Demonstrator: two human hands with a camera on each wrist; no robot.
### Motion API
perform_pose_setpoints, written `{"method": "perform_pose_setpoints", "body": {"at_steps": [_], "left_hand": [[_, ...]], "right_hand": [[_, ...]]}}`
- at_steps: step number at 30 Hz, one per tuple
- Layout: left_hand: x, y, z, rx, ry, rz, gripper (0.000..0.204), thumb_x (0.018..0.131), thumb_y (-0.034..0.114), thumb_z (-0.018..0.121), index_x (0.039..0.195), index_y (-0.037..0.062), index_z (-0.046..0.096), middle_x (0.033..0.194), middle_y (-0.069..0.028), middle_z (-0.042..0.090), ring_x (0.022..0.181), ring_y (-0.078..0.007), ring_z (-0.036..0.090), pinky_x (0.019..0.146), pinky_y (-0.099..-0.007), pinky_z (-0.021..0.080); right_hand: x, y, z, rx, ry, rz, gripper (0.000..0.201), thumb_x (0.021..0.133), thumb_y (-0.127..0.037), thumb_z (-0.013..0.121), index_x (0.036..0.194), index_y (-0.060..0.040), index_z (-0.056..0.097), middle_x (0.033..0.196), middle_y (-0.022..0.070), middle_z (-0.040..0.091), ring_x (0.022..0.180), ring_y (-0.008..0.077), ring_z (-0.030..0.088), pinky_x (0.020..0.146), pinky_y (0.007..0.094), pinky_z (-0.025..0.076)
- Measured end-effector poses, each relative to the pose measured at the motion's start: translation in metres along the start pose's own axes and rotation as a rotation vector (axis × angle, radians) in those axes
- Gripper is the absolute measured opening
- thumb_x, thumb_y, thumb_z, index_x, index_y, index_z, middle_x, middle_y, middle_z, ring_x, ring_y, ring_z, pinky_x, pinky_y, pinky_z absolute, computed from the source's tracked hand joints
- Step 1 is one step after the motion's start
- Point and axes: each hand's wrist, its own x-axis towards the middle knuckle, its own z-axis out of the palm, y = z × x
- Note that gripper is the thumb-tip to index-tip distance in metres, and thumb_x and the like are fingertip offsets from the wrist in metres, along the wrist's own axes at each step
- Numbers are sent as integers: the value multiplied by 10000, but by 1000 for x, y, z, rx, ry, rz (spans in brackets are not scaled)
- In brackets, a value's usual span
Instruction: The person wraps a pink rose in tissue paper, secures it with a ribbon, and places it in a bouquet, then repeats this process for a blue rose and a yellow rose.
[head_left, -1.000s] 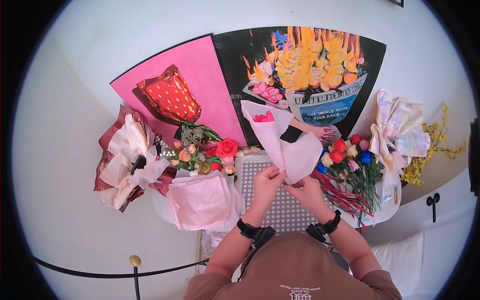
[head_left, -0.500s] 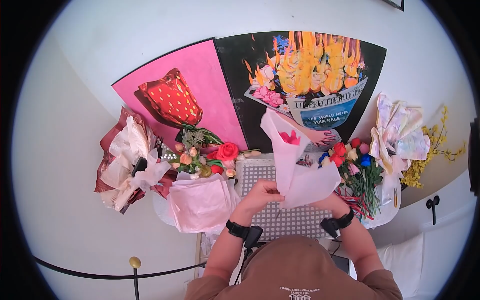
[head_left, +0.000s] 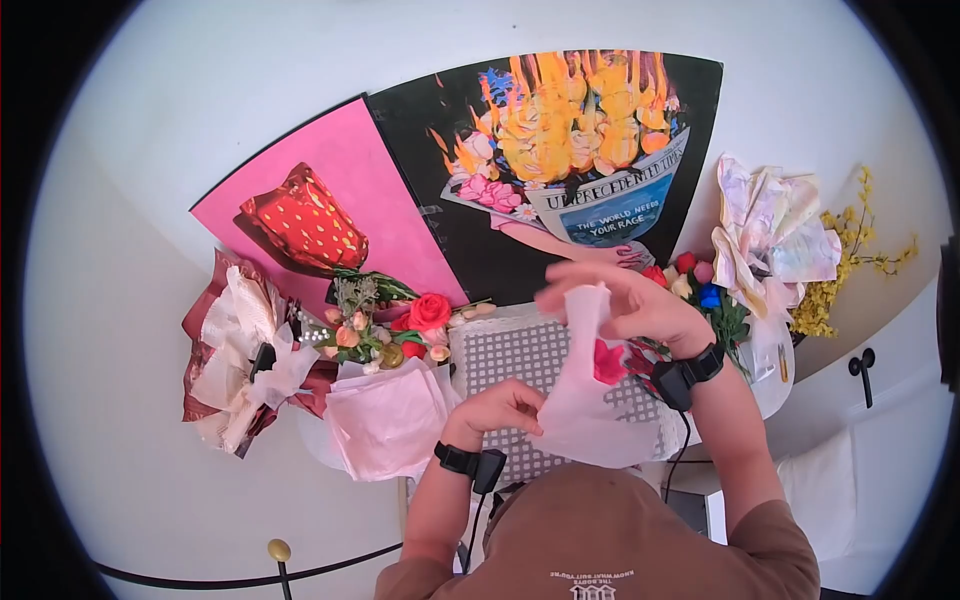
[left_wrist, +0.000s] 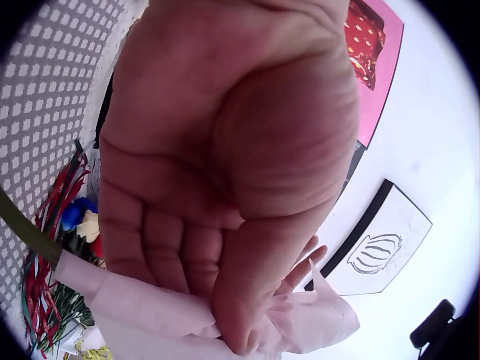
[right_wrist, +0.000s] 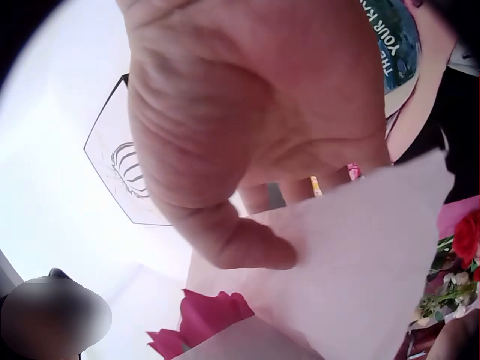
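Note:
My left hand [head_left: 500,410] pinches the lower end of a pale pink paper wrap [head_left: 580,420] between thumb and fingers. In the left wrist view, that hand [left_wrist: 225,150] has its thumb pressed on the rolled paper [left_wrist: 150,307], and a green stem [left_wrist: 30,232] sticks out at one end. A bright pink flower [head_left: 607,362] shows inside the wrap. At the paper's upper edge is my right hand [head_left: 645,310], its fingers extended and apart from the thumb. Seen from the right wrist, the thumb of this hand [right_wrist: 255,112] lies before the paper [right_wrist: 352,262], its fingers partly hidden behind.
Stacked pink sheets [head_left: 390,415] lie left of the woven mat [head_left: 505,350]. Artificial flowers [head_left: 430,312] stand behind them, with a wrapped bouquet [head_left: 240,350] farther left. More flowers [head_left: 710,295] and pastel wrapping [head_left: 770,235] are on the right. Two posters [head_left: 300,200] lean behind.
My right hand has moved from the wrap's lower end up to its top edge, its fingers spreading. The wrap has come down nearer the body; my left hand still grips its lower end.

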Motion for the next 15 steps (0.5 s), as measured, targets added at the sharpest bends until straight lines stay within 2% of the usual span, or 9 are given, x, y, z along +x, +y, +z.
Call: {"method": "perform_pose_setpoints", "body": {"at_steps": [1,3,4,5,6,8,9,11,15], "left_hand": [[-1,-1,1,-15,51,23,248,800,26,793,1038,-20,735,901,-5,722,796,-62,639,706,-224,506],[-4,-4,-2,-33,108,49,232,806,21,785,1029,-22,734,898,-6,721,800,-64,643,705,-224,506],[-4,-8,-6,-65,184,37,210,814,15,773,1017,-22,732,898,-10,720,801,-69,647,712,-229,510],[-5,-12,-7,-98,260,24,187,823,8,760,1005,-22,729,898,-14,719,803,-73,651,719,-234,514],[-5,-11,-7,-101,262,22,187,823,8,760,1005,-22,729,898,-14,719,803,-73,651,719,-234,514],[-1,-7,-3,-74,447,17,156,837,3,740,991,-17,722,901,-25,719,798,-85,655,732,-243,521],[2,-10,-3,-74,447,16,156,837,3,740,991,-17,722,901,-25,719,798,-85,655,732,-243,521],[8,-18,-3,-63,594,78,191,840,8,742,1027,-17,713,906,-34,717,801,-92,657,733,-242,521],[11,-22,-3,-131,552,97,211,851,16,730,1059,-12,702,956,-41,714,855,-105,657,776,-259,520]], "right_hand": [[-2,8,-10,3,0,-1,663,766,33,592,1419,-20,482,1255,98,639,1228,176,568,1023,290,422],[-4,14,-26,-302,80,173,408,842,19,630,1250,14,626,1046,41,697,1005,92,624,886,254,480],[-4,12,-22,-298,152,79,203,903,-12,643,1095,29,696,900,-3,697,839,40,603,751,226,487],[-4,14,-25,-295,148,84,203,903,-12,643,1095,29,696,900,-3,697,839,40,603,751,226,487],[-3,14,-29,-340,181,93,216,909,-13,634,1115,24,688,904,-2,693,841,39,602,735,221,483],[-2,17,-30,-400,282,103,230,929,-13,610,1149,12,673,895,-7,680,826,34,592,692,218,473],[-1,19,-29,-399,282,104,230,929,-13,610,1149,12,673,895,-7,680,826,34,592,692,218,473],[1,26,-28,-469,357,13,249,941,-4,587,1178,9,662,916,5,681,836,30,585,721,216,473],[-1,17,-24,-343,400,-30,239,974,-42,560,1184,18,658,962,34,699,869,62,622,780,236,495]]}}
